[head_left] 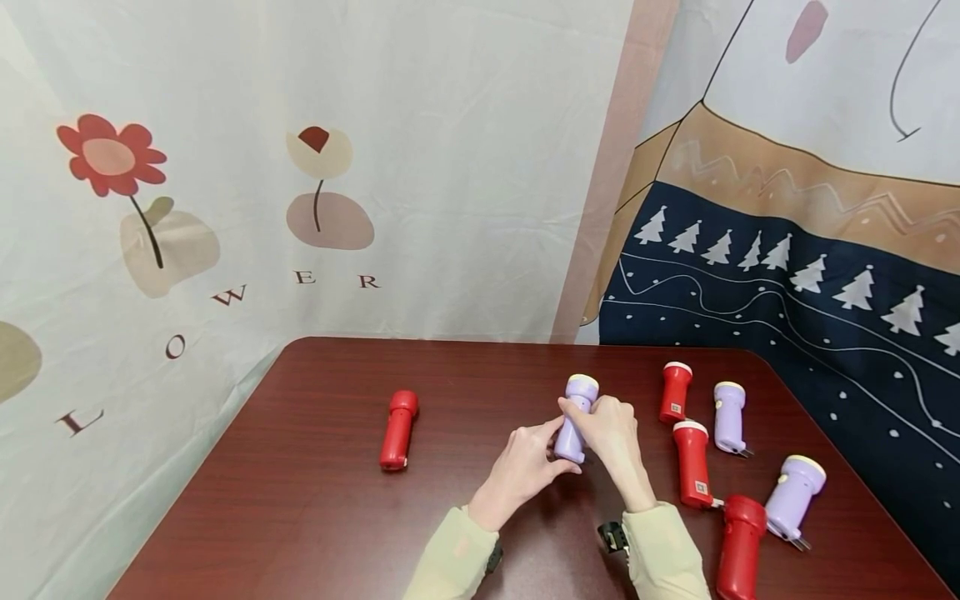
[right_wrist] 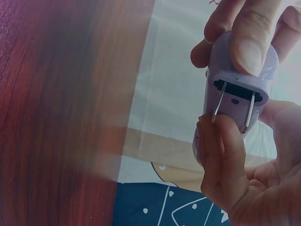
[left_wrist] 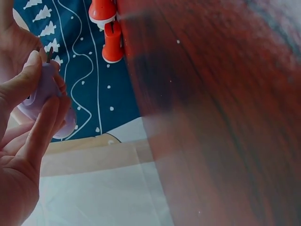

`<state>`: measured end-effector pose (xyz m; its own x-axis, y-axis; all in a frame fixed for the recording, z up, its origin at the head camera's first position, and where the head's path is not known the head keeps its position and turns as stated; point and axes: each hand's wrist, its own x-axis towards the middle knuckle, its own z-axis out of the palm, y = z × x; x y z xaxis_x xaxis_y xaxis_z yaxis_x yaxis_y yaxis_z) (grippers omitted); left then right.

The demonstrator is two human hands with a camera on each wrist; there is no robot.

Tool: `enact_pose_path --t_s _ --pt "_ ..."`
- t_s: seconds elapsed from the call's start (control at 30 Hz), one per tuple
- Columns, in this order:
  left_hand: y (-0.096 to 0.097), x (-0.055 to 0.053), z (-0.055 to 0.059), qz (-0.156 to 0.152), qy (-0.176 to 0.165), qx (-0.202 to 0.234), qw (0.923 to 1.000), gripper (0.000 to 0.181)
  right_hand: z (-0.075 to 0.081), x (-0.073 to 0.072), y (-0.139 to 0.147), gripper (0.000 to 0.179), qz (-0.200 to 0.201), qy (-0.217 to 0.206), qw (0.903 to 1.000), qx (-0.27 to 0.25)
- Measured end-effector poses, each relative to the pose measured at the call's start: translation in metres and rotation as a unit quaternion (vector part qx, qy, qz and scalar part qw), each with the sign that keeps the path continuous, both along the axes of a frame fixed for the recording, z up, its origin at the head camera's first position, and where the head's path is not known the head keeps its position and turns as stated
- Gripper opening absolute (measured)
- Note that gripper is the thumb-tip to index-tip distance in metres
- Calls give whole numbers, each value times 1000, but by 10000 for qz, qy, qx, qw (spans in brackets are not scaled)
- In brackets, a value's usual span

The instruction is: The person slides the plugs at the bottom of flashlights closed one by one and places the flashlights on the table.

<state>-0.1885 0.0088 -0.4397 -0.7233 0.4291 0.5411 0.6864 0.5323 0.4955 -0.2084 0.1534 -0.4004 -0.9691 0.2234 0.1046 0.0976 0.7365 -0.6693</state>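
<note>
A light purple flashlight (head_left: 572, 437) with a cream-rimmed head is held between both hands, above the near-middle of the table. My left hand (head_left: 521, 467) grips it from the left; in the right wrist view its thumb (right_wrist: 249, 54) lies across the flashlight's base end. From the other side my right hand (head_left: 611, 429) holds the body, its bent fingers (right_wrist: 225, 150) close below the plug. Two metal plug prongs (right_wrist: 249, 110) stick out of a dark slot in the base. In the left wrist view, fingers cover much of the flashlight (left_wrist: 44, 89).
A red flashlight (head_left: 399, 429) lies alone on the brown table (head_left: 322, 517) at left. On the right lie red flashlights (head_left: 693, 467), one near the front edge (head_left: 742, 546), and purple ones (head_left: 729, 417) with prongs out. Printed cloth (head_left: 450, 167) hangs behind the table.
</note>
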Motion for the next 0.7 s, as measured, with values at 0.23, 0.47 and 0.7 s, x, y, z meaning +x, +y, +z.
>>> enact_pose_path --t_s 0.23,0.47,0.7 --pt "-1 -2 -2 -64 20 111 9999 54 0 1 -1 48 2 -26 10000 -45" --pt "-2 -1 0 -130 -45 217 9997 51 1 1 -3 49 29 -11 10000 -16" --pt "-4 0 0 -85 -58 110 9999 51 -1 2 -4 48 31 -12 9999 -111"
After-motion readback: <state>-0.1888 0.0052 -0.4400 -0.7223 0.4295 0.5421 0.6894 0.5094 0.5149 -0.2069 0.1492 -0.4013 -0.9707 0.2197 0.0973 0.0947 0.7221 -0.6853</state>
